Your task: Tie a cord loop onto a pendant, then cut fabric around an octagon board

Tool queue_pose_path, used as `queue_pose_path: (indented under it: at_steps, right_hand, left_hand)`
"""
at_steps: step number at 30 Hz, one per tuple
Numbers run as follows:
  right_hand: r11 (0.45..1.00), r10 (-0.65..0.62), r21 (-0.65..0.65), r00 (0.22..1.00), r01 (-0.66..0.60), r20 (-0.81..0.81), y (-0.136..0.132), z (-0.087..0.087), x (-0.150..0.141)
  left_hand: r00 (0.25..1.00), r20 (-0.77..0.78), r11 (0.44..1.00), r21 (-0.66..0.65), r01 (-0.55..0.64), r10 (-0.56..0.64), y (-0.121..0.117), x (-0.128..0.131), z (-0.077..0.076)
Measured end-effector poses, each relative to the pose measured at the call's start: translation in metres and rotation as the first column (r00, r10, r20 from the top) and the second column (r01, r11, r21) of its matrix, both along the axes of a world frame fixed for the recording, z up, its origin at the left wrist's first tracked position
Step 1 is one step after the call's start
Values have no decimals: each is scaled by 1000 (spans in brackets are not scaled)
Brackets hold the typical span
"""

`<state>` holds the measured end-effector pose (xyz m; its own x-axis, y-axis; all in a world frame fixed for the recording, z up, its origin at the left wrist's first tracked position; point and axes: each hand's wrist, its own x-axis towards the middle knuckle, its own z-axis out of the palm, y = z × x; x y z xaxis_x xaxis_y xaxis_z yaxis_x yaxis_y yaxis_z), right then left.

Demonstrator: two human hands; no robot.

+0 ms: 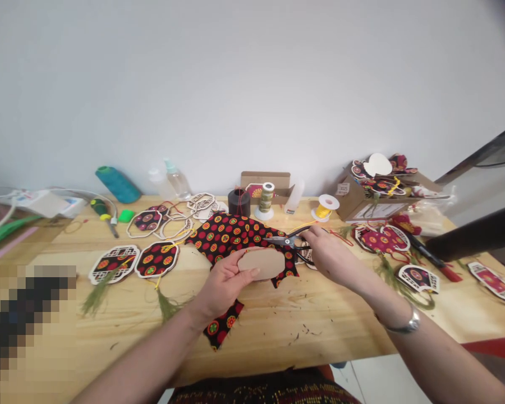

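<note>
My left hand point(229, 280) is closed on a beige oval card with a scalloped edge point(261, 264), its thumb on the face. Black fabric with red and yellow round flowers point(219, 233) lies against the card and spreads behind it over the table. My right hand point(326, 249) grips black-handled scissors point(292, 241), whose blades point left over the fabric just above the card. The fingers inside the handles are partly hidden. Finished-looking ornaments with fabric centres and green tassels, one a dark flowered piece point(157, 260), lie to the left.
Along the wall stand a teal thread cone point(118, 184), a spray bottle point(177, 180), a green thread spool point(265, 202) and a yellow thread spool point(325, 207). A cardboard box of ornaments point(372, 202) stands at back right. A screwdriver point(103, 215) lies left. A black pole point(475, 230) crosses the right side.
</note>
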<state>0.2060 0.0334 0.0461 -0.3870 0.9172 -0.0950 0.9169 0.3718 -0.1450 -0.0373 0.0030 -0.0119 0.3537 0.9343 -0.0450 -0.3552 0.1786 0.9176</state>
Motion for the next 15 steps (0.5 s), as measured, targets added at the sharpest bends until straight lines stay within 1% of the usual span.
queue_pose_path:
  at_steps: [3, 5, 7, 9, 10, 12, 15]
  right_hand:
    - [999, -36, -36, 988, 31, -147, 2, -2, 18]
    - [994, -73, -101, 967, 49, -244, 4, -4, 27]
    - [980, -115, -193, 933, 51, -340, 4, -3, 32]
    - [958, -156, -287, 884, 26, -440, 3, 3, 35]
    - [950, -162, -313, 862, 5, -480, 2, 6, 35]
    - [947, -131, -318, 841, -52, -525, 0, 15, 35]
    - [966, -55, -246, 855, -86, -516, -3, 25, 32]
  left_hand:
    - [1000, -23, 1000, -2, 9, -9, 0, -2, -3]
    - [1000, -23, 1000, -5, 21, -21, 1, -2, -4]
    - [1000, -19, 1000, -4, 24, -24, 1, -1, -4]
    - [999, -31, 1000, 4, 20, -20, 1, 0, -4]
    - [999, -45, 1000, 7, 24, -24, 1, 0, -3]
    - [996, -78, 999, 10, 47, -46, 1, 1, -2]
    - [989, -117, 995, 16, 95, -93, 1, 2, 0]
